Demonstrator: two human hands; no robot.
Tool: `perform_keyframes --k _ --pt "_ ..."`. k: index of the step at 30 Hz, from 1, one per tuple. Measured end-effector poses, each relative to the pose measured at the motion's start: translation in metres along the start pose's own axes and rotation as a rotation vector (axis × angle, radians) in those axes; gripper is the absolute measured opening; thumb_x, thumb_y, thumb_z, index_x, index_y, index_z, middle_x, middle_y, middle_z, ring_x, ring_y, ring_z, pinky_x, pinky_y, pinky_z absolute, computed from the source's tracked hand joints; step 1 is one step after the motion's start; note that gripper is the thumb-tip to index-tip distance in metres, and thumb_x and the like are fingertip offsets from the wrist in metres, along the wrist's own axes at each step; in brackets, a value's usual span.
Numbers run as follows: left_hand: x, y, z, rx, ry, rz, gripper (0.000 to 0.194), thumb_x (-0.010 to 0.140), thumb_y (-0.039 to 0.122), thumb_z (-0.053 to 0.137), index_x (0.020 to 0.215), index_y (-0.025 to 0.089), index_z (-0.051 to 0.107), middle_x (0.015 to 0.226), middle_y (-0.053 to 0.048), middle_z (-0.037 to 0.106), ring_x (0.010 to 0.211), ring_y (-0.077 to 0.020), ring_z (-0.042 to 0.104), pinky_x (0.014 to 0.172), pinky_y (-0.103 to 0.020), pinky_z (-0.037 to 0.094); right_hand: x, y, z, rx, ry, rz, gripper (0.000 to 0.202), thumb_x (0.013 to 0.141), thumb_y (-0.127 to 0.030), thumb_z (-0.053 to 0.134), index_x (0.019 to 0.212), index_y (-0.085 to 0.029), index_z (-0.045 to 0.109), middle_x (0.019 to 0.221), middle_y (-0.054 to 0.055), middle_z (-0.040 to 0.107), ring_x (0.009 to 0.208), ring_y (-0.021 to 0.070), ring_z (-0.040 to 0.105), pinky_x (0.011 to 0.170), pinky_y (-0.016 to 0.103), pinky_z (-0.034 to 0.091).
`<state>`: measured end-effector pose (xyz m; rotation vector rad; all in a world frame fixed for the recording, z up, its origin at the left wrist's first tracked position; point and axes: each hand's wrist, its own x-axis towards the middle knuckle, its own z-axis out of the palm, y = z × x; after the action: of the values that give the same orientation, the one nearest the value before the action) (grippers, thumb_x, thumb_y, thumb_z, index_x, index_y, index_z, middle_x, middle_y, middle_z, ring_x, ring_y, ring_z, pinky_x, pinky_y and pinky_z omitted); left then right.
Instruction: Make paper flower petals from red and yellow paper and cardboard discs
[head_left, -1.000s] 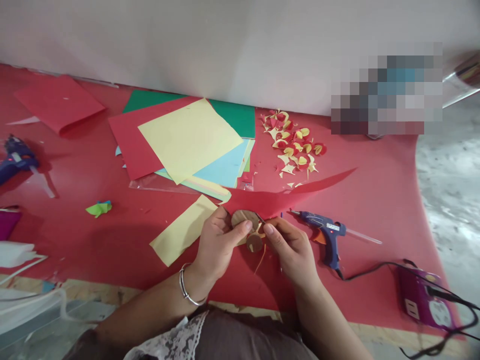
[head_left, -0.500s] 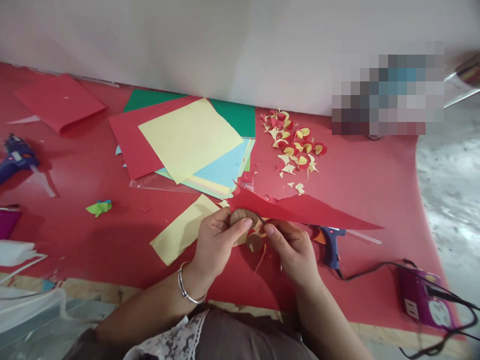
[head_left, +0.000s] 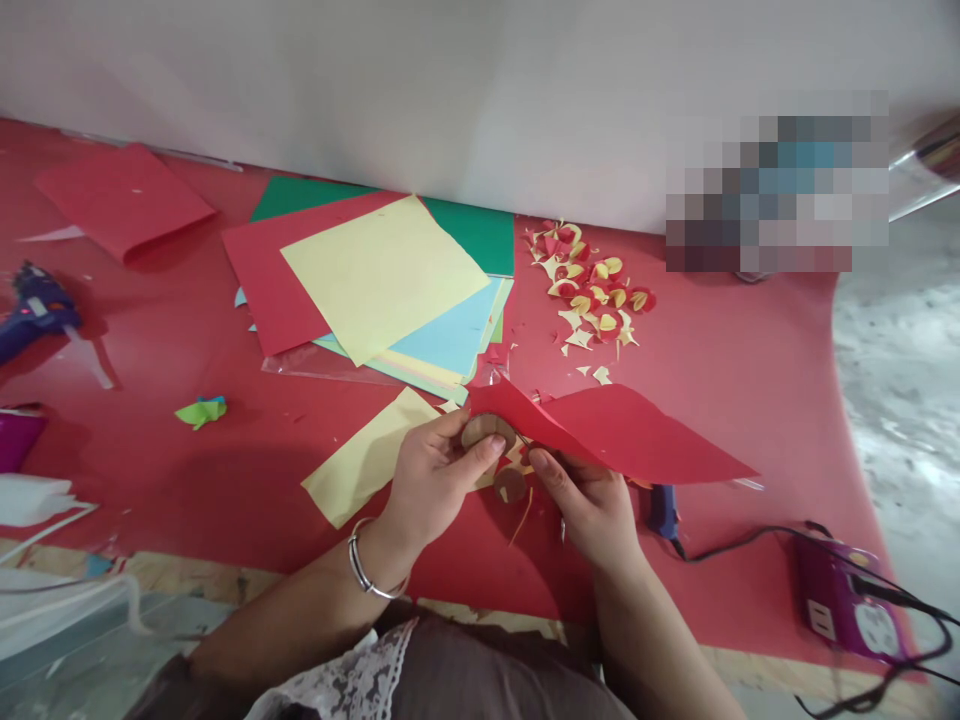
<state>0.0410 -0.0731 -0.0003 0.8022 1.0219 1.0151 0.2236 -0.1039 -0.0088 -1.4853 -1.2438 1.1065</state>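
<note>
What a tight little pinch, right in the middle of the red tabletop (head_left: 739, 315)! There's the brown disc (head_left: 484, 431), our clock's centre, with twelve pointing away from the person. The left grip (head_left: 431, 485) has it, thumb pressed on its face at about four o'clock, other fingertips out of sight behind, the red sheet (head_left: 637, 435) seemingly caught there too. Over at four, the right grip (head_left: 592, 505) comes together on a thin dark tool (head_left: 523, 438), too little of it showing to name.

Now, how does it handle? I'd call the disc light and stiff, easy to clamp, though a smooth face could slide on paper, so firm thumb pressure near the centre looks the best hold. The sheet's the delicate one! Next to weightless, floppy, quick to crease or tear; look how it bows out toward three o'clock, hiding much of the glue gun (head_left: 663, 512). Take it close to the disc, I'd say, for the free end wags. And at half past five, a second brown disc (head_left: 511, 486), just beside the first.
</note>
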Motion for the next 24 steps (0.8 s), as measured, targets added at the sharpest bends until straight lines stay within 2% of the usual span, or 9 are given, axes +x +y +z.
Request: perform_keyframes --k 4,8,13,24 --pt "0.002 0.000 0.000 0.021 0.001 0.047 0.030 0.087 0.039 0.087 0.077 0.017 0.069 0.068 0.002 0.057 0.065 -0.0119 0.051 0.064 -0.025 0.049 -0.001 0.004 0.000 0.015 0.007 0.012 0.031 0.095 -0.054 0.078 0.104 -0.026 0.087 0.104 0.008 0.087 0.103 0.0324 0.082 0.099 0.046 0.064" --pt "0.002 -0.001 0.002 -0.045 0.028 0.029 0.029 0.083 0.037 0.092 0.091 0.017 0.073 0.075 0.000 0.069 0.070 -0.0140 0.063 0.070 -0.026 0.055 0.000 0.004 0.000 0.030 0.001 0.022 0.034 0.095 -0.057 0.077 0.106 -0.026 0.087 0.107 0.008 0.087 0.105 0.0329 0.081 0.099 0.047 0.064" --pt "0.003 -0.005 0.002 -0.130 -0.001 -0.010 0.031 0.082 0.036 0.093 0.096 0.018 0.072 0.082 -0.003 0.077 0.077 -0.0176 0.073 0.075 -0.029 0.061 0.000 0.006 -0.001 0.023 0.017 0.026 0.035 0.094 -0.057 0.078 0.107 -0.026 0.087 0.106 0.009 0.087 0.106 0.0331 0.081 0.105 0.050 0.062" --pt "0.003 -0.010 0.003 -0.262 -0.020 -0.087 0.032 0.080 0.025 0.096 0.098 0.015 0.071 0.081 0.001 0.077 0.077 -0.0136 0.075 0.074 -0.024 0.062 -0.003 0.015 -0.002 0.052 0.033 0.022 0.034 0.095 -0.055 0.078 0.108 -0.024 0.086 0.111 0.008 0.087 0.110 0.0324 0.081 0.107 0.048 0.061"
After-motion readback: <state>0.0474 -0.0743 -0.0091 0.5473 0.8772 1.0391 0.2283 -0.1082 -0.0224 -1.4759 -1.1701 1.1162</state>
